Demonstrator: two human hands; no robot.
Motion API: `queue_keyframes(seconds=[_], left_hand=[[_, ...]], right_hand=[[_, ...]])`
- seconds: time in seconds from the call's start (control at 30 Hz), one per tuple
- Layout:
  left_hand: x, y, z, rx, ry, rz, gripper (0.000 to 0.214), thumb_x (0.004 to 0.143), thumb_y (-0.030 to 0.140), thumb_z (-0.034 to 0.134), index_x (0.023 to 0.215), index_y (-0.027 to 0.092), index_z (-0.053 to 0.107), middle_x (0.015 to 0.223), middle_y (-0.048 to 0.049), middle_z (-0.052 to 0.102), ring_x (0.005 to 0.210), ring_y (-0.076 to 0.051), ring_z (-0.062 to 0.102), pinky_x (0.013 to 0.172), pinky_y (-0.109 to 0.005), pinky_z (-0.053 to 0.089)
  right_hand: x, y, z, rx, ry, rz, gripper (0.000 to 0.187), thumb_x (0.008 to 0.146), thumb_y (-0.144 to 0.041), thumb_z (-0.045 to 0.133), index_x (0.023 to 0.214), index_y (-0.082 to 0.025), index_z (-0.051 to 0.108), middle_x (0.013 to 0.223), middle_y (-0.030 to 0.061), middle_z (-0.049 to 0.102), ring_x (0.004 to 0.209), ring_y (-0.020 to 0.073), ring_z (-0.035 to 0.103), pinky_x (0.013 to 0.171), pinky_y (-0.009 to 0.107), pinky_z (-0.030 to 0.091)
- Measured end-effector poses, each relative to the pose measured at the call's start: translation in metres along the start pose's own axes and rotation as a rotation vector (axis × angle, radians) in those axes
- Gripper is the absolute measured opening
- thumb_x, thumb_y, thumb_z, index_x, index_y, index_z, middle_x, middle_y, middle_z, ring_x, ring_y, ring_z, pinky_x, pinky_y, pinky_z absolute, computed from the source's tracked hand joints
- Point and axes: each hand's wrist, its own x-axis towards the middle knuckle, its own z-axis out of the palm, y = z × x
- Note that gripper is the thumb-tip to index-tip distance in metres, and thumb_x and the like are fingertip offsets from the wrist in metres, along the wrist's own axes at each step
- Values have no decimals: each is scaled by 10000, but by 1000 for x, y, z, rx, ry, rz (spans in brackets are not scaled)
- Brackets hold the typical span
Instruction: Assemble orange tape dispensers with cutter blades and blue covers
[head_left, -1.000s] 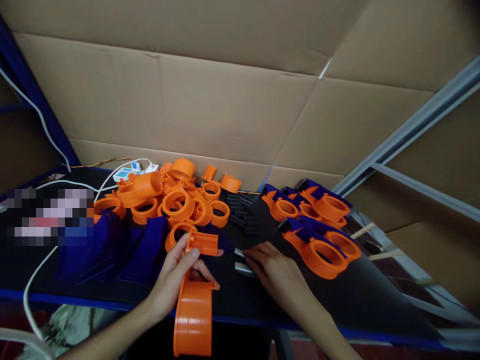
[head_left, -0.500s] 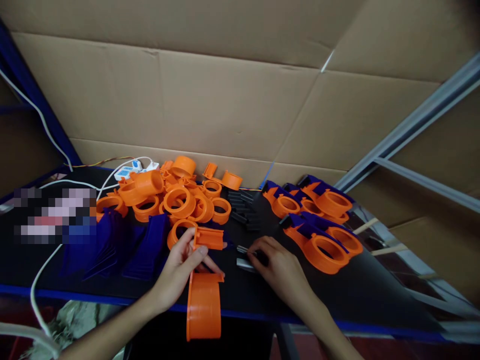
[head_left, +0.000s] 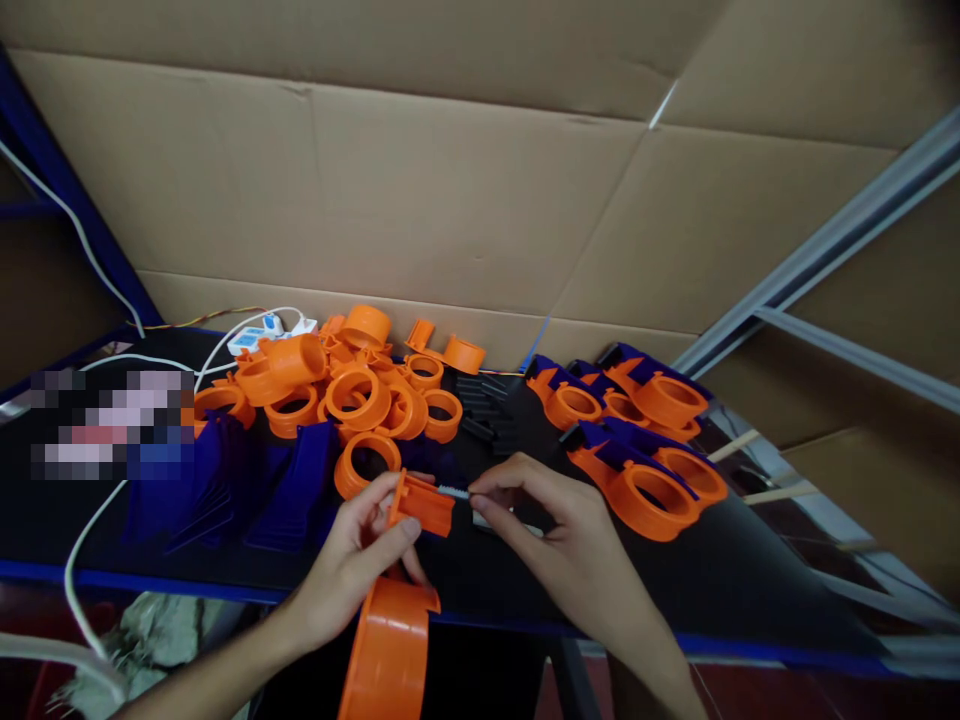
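My left hand point(head_left: 358, 560) grips an orange plastic dispenser body point(head_left: 391, 640) at its upper end, the round part hanging below the table edge. My right hand point(head_left: 559, 535) pinches a small grey serrated blade point(head_left: 454, 492) and holds it against the orange body's top bracket point(head_left: 422, 503). More thin metal blades point(head_left: 501, 523) lie on the black table just under my right hand.
A heap of orange rings point(head_left: 352, 395) lies at the back, dark blue plastic parts point(head_left: 247, 485) to the left, black strips point(head_left: 486, 408) in the middle. Assembled orange-and-blue dispensers point(head_left: 637, 450) sit at right. A white power strip point(head_left: 259, 338) and cable run left. Cardboard walls stand behind.
My right hand lifted from the blades on the table with one pinched and brought it left to the orange part. My left hand tilted the orange body.
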Motion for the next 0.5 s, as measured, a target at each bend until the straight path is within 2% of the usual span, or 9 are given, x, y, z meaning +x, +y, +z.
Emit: queue_keyframes(seconds=[0.23, 0.37, 0.5], left_hand=[[-4, -7, 7, -17, 12, 10, 567, 928, 399, 674, 1403, 154, 483, 658, -7, 736, 563, -141, 685, 601, -215, 499], [-6, -9, 10, -25, -42, -18, 536, 933, 404, 670, 1377, 170, 485, 666, -6, 737, 585, -159, 716, 595, -214, 501], [-9, -15, 11, -11, -75, -54, 513, 924, 396, 686, 1345, 170, 500, 654, 4, 725, 561, -139, 700, 578, -194, 499]], right_hand=[[-8, 3, 9, -54, 3, 31, 57, 945, -215, 656, 935, -230, 711, 846, 6, 700, 718, 137, 656, 636, 249, 502], [-14, 8, 9, -36, -38, 35, 69, 943, -187, 657, 930, -236, 705, 844, -7, 689, 721, 128, 650, 663, 249, 501], [-15, 8, 12, -39, -59, -2, 91, 927, -167, 674, 922, -241, 727, 884, 10, 675, 807, 147, 650, 698, 263, 501]])
